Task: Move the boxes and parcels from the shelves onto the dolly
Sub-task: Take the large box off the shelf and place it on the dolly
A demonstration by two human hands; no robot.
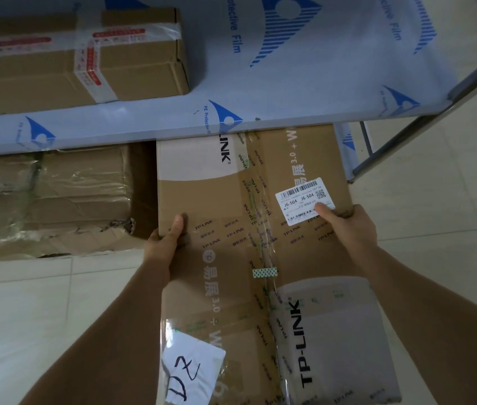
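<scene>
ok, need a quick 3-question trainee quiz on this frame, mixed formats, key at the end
1. True or false: both hands grip the TP-LINK box.
2. Which thumb lies on the white barcode label? A) left hand B) right hand C) neither
3. Fill in: the box sealed with red-printed tape sits on the ____ shelf, above the crumpled film-wrapped box.

Key: 1 true; 2 B; 3 upper
</scene>
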